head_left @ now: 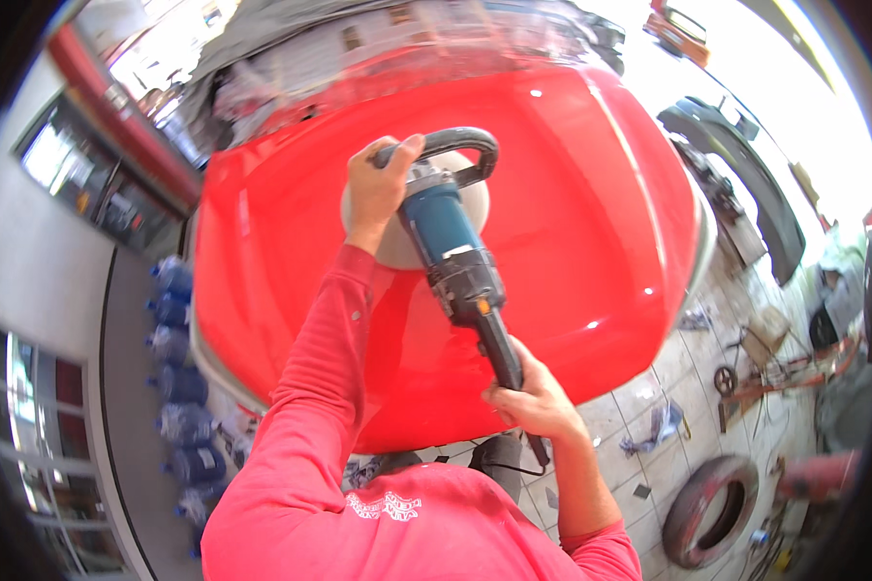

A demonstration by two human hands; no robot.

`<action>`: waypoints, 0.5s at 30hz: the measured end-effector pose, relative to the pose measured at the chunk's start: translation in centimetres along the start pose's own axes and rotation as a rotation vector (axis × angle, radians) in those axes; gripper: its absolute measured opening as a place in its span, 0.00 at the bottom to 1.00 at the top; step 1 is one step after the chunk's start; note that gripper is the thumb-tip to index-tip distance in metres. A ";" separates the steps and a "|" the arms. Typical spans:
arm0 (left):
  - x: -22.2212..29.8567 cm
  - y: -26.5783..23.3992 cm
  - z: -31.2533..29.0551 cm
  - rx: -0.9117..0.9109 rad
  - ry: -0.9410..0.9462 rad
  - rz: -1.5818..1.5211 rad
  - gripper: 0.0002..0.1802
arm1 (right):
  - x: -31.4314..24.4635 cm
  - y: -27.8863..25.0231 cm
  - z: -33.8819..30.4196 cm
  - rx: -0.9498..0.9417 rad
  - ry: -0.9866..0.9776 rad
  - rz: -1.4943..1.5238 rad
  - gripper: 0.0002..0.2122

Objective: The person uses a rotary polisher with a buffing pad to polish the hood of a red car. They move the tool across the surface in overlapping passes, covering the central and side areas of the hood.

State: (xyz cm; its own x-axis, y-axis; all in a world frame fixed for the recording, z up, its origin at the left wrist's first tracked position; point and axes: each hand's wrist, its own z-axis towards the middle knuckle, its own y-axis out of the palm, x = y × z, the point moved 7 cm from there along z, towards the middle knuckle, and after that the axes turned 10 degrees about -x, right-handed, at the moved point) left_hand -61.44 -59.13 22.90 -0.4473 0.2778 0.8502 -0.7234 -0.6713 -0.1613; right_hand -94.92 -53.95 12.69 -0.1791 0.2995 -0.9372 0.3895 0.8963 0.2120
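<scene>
A blue and black polisher [441, 225] lies across the red car hood [572, 242], its round pale pad [397, 244] against the paint. My left hand [382, 184] is closed around the left end of the black loop handle at the machine's head. Lower down, my right hand [535, 395] grips the black rear handle, from which a dark cord hangs. Most of the pad is hidden under the tool and my left hand. Glossy reflections show on the hood around it.
Plastic sheeting [291, 82] covers the car beyond the hood. Large blue water jugs [179, 378] line the left wall. To the right are a dark bumper [746, 165], a tire [709, 513] on the tiled floor, a wheeled metal frame [785, 382] and crumpled plastic [661, 426].
</scene>
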 end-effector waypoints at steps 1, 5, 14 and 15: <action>0.3 4.7 1.0 -0.060 0.010 -0.025 0.22 | 0.1 -2.3 -1.5 0.032 0.010 0.088 0.33; 0.3 22.9 5.1 -0.270 0.054 -0.203 0.24 | -0.1 -12.2 -7.1 0.278 -0.083 0.089 0.30; 3.0 43.2 3.8 -0.505 0.008 -0.045 0.32 | 3.2 -20.6 -15.9 0.620 -0.095 0.264 0.27; 2.9 42.4 3.6 -0.510 0.003 -0.070 0.32 | 3.4 -19.7 -15.6 0.626 -0.093 0.263 0.28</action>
State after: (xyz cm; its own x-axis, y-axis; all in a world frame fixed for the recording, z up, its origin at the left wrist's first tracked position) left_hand -91.55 -89.25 20.32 -0.3895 0.3125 0.8664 -0.9159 -0.2308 -0.3285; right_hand -117.33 -65.52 9.68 0.0603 0.4267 -0.9024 0.8632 0.4317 0.2618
